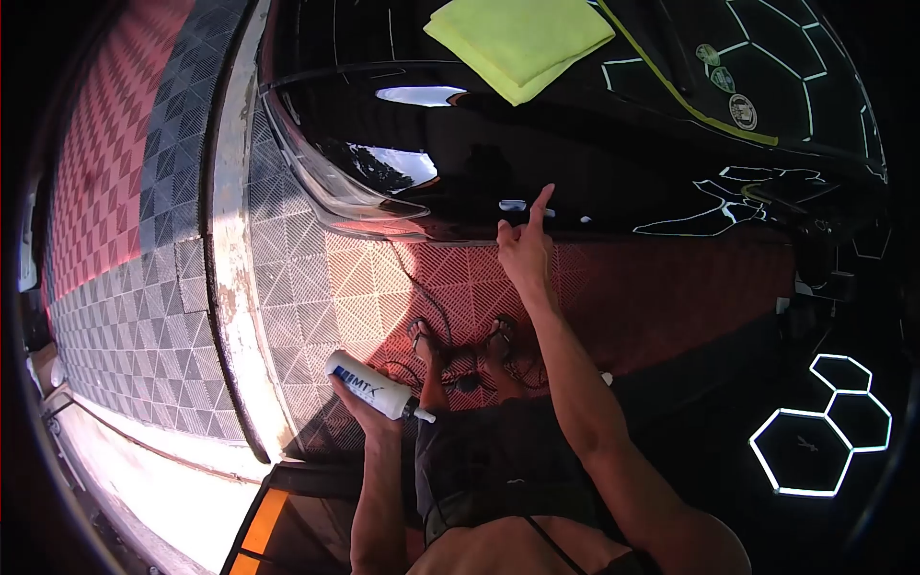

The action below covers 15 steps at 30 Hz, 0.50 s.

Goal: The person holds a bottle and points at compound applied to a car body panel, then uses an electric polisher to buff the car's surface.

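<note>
White MTX squeeze bottle sits tilted in the left hand's grasp, nozzle angled across the body; a hard squeeze could dribble its contents. Farther out, the right hand is empty, index finger extended at the glossy black car panel; contact is unclear, but a dragging fingertip could smear it. Beyond, a nudge could slide the folded yellow-green cloth off.

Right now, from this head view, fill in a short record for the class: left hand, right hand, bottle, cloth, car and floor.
Left hand: left hand grips the bottle
Right hand: right hand holds nothing, index finger extended by the car; contact unclear
Bottle: white bottle, tilted, dark cap, "MTX" visible on its side
Cloth: yellow-green cloth, folded, lying on the car
Car: glossy black car, reflecting lights
Floor: patterned floor, red and grey
</note>
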Available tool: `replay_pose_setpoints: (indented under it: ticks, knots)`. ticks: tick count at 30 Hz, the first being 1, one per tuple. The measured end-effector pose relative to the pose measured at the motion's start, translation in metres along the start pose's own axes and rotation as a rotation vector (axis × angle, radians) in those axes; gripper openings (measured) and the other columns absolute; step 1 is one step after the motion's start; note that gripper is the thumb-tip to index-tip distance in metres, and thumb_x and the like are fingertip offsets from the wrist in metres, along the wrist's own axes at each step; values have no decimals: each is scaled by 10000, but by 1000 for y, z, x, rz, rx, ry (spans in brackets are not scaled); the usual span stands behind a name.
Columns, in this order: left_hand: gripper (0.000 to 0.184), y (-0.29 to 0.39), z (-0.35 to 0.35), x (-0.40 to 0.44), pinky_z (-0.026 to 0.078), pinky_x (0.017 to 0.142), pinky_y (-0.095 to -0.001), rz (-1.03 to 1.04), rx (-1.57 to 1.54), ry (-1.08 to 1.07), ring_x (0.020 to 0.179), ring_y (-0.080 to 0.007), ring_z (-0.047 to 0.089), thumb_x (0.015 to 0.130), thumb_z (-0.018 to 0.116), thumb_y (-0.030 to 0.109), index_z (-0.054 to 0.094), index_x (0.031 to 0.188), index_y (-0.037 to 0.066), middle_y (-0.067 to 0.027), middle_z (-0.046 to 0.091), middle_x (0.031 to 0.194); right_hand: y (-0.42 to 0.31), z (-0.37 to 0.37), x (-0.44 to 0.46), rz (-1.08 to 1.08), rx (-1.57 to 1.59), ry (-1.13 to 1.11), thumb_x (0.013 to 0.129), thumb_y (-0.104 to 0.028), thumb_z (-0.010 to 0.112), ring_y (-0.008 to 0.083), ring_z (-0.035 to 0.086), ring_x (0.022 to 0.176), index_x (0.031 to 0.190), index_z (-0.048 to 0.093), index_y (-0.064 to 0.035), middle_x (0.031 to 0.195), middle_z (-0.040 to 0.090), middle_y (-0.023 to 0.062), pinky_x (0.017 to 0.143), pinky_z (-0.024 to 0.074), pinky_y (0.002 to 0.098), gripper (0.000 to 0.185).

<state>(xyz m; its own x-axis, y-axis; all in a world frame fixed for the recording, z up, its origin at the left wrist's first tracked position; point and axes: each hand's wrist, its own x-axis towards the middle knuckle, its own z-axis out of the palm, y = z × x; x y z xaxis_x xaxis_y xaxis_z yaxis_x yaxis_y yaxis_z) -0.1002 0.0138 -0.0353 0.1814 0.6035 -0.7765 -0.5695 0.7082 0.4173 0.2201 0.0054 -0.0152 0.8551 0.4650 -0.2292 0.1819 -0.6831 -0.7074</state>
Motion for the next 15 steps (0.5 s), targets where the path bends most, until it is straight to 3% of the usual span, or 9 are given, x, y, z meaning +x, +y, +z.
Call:
replay_pose_setpoints:
  ticks: [1, 4, 5, 6, 8, 10, 12, 13, 15]
  knots:
    - [652, 5, 1, 2, 567, 542, -387, 6, 26, 9, 594, -230, 656, 901, 443, 704, 605, 931, 73, -94, 662, 702, 4, -1, 3, -70, -121, -57, 902, -84, 574, 193, 617, 497, 1557, -57, -150, 649, 635, 102, 496, 531, 325, 912]
    - [665, 17, -8, 16, 566, 549, -386, 45, 22, 19, 591, -244, 651, 896, 452, 709, 596, 932, 61, -110, 657, 706, -22, -9, 25, -132, 21, -96, 897, -64, 540, 149, 584, 462, 1561, -37, -202, 626, 633, 79, 431, 504, 294, 891]
    - [672, 21, -11, 17, 565, 550, -386, 5, 16, 28, 592, -247, 650, 891, 458, 712, 595, 931, 55, -111, 655, 708, -41, -18, 31, 49, 109, -141, 898, -79, 519, 133, 550, 430, 1562, -19, -237, 649, 645, 69, 395, 476, 282, 869]
    - [679, 27, -13, 19, 564, 551, -386, -34, 16, 32, 593, -251, 648, 887, 464, 715, 593, 931, 50, -113, 654, 710, -58, -18, 36, 47, 114, -136, 898, -79, 519, 133, 550, 430, 1562, -19, -237, 649, 645, 69, 395, 476, 282, 869]
    - [696, 33, -20, 27, 563, 552, -387, -4, 62, -13, 606, -248, 653, 878, 472, 725, 594, 936, 42, -107, 654, 716, -83, -16, 46, 100, -57, -449, 901, -105, 513, 121, 528, 422, 1564, -16, -231, 658, 648, 67, 381, 457, 278, 857]
    - [602, 37, -19, 30, 575, 520, -369, 12, 25, -20, 603, -220, 674, 915, 452, 682, 574, 1013, 100, -87, 668, 737, -91, -10, 51, 55, -16, -420, 897, -113, 500, 119, 516, 417, 1564, -9, -223, 664, 653, 72, 386, 445, 275, 847]
    - [599, 41, -19, 37, 577, 526, -367, 36, 57, -37, 630, -223, 678, 917, 468, 667, 571, 1008, 84, -102, 669, 765, -88, -1, 51, 12, -108, -395, 893, -113, 500, 120, 512, 423, 1566, 14, -219, 658, 654, 78, 412, 461, 286, 837]
    - [641, 41, -12, 40, 573, 551, -380, 49, 61, -47, 644, -245, 674, 896, 473, 694, 584, 982, 69, -109, 666, 764, -98, -8, 41, 37, -99, -585, 902, -120, 503, 122, 534, 448, 1567, 36, -211, 650, 652, 83, 438, 478, 290, 817]
    - [677, 43, 11, 32, 572, 586, -399, 36, 32, -92, 691, -278, 673, 875, 479, 717, 594, 979, 58, -131, 667, 800, -70, -4, 25, -87, -32, -466, 896, -103, 523, 131, 560, 464, 1566, 40, -198, 632, 640, 87, 458, 497, 295, 831]
